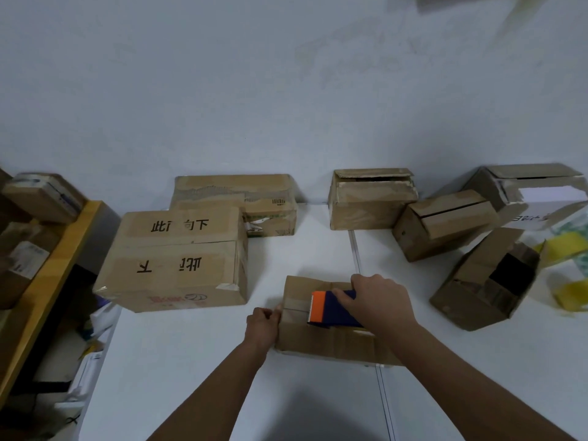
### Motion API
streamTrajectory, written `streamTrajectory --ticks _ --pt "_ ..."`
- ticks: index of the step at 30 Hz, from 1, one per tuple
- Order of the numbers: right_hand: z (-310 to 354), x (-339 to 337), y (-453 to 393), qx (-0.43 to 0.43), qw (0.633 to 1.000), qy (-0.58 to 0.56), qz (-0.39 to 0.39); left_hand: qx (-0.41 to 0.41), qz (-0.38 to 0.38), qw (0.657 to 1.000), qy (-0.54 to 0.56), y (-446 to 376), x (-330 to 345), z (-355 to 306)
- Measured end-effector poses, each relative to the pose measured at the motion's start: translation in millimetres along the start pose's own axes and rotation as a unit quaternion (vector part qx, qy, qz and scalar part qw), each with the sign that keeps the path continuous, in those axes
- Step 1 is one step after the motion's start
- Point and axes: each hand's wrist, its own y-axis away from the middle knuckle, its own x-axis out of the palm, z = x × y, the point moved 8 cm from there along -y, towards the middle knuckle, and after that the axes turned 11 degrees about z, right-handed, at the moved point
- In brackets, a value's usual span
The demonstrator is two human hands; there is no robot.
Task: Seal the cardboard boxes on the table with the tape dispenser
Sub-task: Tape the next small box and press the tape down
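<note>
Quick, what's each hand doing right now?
Left hand: pinches the left edge of the box.
Right hand: grips the tape dispenser on the box.

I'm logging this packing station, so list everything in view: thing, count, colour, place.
box being taped: 1, brown, near centre of the table
tape dispenser: 1, blue with orange front, on top of that box
large printed box: 1, brown with black characters, left of centre
long taped box: 1, brown, behind the printed box by the wall
unsealed boxes: 4, brown, right side; the nearest one gapes open
yellow tape scraps: several, yellow, far right edge
table: 1, white
wooden shelf: 1, yellow-brown, far left, with small parcels
left hand: 1, grips the box's left edge
right hand: 1, grips the dispenser
</note>
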Motion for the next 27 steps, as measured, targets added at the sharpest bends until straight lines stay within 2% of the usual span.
streamTrajectory --ticks 2,5,7,9,14,17,19,21,23,25,27 --pt "0.4 -0.7 0.9 0.001 1.0 -0.003 0.0 -0.01 0.013 0.999 -0.044 -0.6 -5.3 -1.0" --pt "0.7 -2.4 2.3 0.0 1.0 -0.006 -0.005 0.055 0.001 0.994 -0.094 6.1 -15.1 -19.4" --pt "-0.2 -2.8 2.4 0.003 1.0 -0.007 -0.005 0.1 -0.01 0.993 -0.06 17.9 -18.2 -32.5" --pt "-0.1 -3.0 2.2 0.005 1.0 -0.007 -0.007 0.12 0.016 0.992 -0.043 27.3 -12.4 -36.2" --pt "1.2 -2.9 2.0 0.005 1.0 -0.008 -0.008 0.126 0.137 0.961 -0.206 42.5 11.2 -32.7" --pt "2.0 -3.7 1.3 0.005 1.0 -0.005 -0.007 0.146 0.133 0.942 -0.271 41.1 0.6 -50.7" --pt "2.6 -4.3 -0.1 0.003 1.0 0.001 -0.006 0.226 0.131 0.906 -0.334 42.6 3.3 -73.3" --pt "2.3 -4.6 -2.4 0.002 1.0 0.006 -0.001 0.282 0.145 0.82 -0.476 42.6 20.9 -84.3" --pt "0.8 -5.0 -4.5 0.004 1.0 0.012 0.012 0.301 0.132 0.738 -0.589 35.7 35.1 -83.4" --pt "-2.1 -2.7 -7.7 0.002 0.999 0.0 0.04 0.304 0.12 0.707 -0.627 26.1 40.7 -78.4" --pt "-5.9 0.6 -12.2 -0.004 0.996 -0.032 0.083 0.311 0.108 0.697 -0.637 20.0 40.8 -73.8"
